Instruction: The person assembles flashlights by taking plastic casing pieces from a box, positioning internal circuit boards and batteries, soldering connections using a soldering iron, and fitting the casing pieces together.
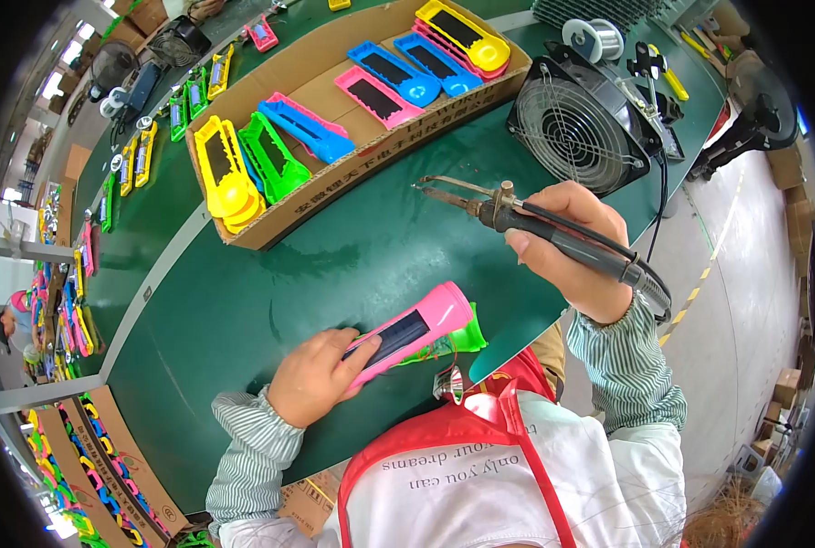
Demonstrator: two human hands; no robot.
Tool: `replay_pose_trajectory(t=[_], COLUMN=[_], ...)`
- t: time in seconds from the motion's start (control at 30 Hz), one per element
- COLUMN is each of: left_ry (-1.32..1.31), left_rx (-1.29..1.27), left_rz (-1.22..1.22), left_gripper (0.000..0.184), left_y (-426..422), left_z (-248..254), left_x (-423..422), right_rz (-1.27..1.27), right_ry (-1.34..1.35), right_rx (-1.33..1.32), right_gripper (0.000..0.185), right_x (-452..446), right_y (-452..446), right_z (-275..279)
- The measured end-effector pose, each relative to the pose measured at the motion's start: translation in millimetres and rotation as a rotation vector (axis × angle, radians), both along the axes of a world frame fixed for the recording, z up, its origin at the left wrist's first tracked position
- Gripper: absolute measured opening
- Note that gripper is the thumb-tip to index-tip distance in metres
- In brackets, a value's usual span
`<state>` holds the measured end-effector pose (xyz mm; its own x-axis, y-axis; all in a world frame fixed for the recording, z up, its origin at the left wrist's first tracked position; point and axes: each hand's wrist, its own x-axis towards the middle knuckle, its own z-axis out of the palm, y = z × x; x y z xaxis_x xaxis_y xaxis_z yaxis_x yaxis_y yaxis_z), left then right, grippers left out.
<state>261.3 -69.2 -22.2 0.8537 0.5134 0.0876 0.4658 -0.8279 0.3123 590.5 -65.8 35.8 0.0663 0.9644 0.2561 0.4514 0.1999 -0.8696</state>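
Note:
My left hand grips the near end of a pink plastic lamp housing with a dark solar panel set in its face. Partly beneath it, close to the table's front edge, lies a green housing. Thin wires and a small shiny reflector show beside them. In my right hand is a soldering iron, its fingers closed round the grey handle. The iron's tip and a thin metal feed tube point left, above the table and apart from the pink housing.
A long cardboard box holding yellow, blue, green and pink housings stands at the back. Right of it are a black fan with a wire guard and a wire spool. More housings line the far-left conveyor; boxes of them stand lower left.

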Motion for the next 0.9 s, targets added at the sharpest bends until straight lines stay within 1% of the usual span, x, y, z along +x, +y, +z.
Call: replay_pose_trajectory(t=[0.03,0.13,0.17,0.23,0.33,0.37,0.47,0.5,0.57,0.6,0.63,0.7,0.73,0.77,0.8,0.83,0.87,0.9], left_ry=[-0.02,-0.143,-0.137,-0.145,-0.151,-0.145,-0.078,-0.048,0.015,0.067,0.1,0.128,0.118,0.216,0.325,0.554,0.648,0.743], left_rx=[-0.091,-0.028,0.042,0.209,0.398,0.447,0.534,0.555,0.58,0.62,0.643,0.667,0.668,0.526,0.375,0.371,0.397,0.423], left_rz=[0.036,0.128,0.175,0.31,0.565,0.658,0.937,1.061,1.292,1.344,1.433,1.583,1.643,1.755,1.855,1.921,1.933,1.944], left_gripper=[0.061,0.062,0.058,0.056,0.052,0.051,0.049,0.05,0.05,0.051,0.051,0.053,0.055,0.06,0.064,0.066,0.067,0.068], left_y=[1.1,12.4,16.3,32.1,66.2,81.6,128.0,141.4,167.9,180.8,193.4,213.7,222.4,227.3,233.6,236.8,244.4,251.8], left_z=[7.9,43.0,59.0,76.1,90.5,88.2,60.1,47.6,19.3,3.4,-18.7,-72.7,-98.6,-113.3,-116.4,-86.5,-74.9,-63.3], left_x=[-4.4,-26.0,-37.2,-70.3,-141.1,-169.5,-267.9,-296.9,-350.3,-376.7,-407.7,-474.5,-500.0,-514.6,-518.7,-467.8,-445.0,-422.2], right_rz=[-0.001,0.001,-0.009,-0.008,-0.061,-0.041,-0.041,-0.023,-0.003,0.002,0.007,0.019,0.003,-0.013,-0.028,-0.015,0.005,0.008], right_ry=[0.012,0.069,0.094,0.133,0.12,0.066,-0.033,-0.08,-0.092,-0.101,-0.269,-0.396,-0.459,-0.523,-0.492,-0.522,-0.552,-0.541], right_rx=[0.0,0.008,0.008,0.004,0.114,0.102,0.17,0.163,0.128,0.108,0.05,0.212,0.206,0.2,0.259,0.269,0.28,0.126], right_gripper=[0.018,0.018,0.018,0.021,0.023,0.032,0.042,0.055,0.059,0.061,0.062,0.06,0.06,0.059,0.053,0.048,0.043,0.033], right_x=[-1.3,-6.0,-9.1,-11.0,-25.0,-24.1,-38.6,-39.4,-49.3,-51.9,-52.8,-58.7,-62.7,-66.6,-72.0,-70.6,-69.2,-71.4], right_y=[1.8,11.5,16.3,29.2,54.4,64.7,92.5,102.4,120.0,128.0,134.2,155.9,161.2,166.7,172.9,180.5,186.7,187.1], right_z=[2.6,13.5,16.3,19.7,23.1,21.7,20.1,14.4,7.8,6.6,9.8,-3.4,-3.0,-2.9,-4.8,-10.6,-15.1,-12.1])
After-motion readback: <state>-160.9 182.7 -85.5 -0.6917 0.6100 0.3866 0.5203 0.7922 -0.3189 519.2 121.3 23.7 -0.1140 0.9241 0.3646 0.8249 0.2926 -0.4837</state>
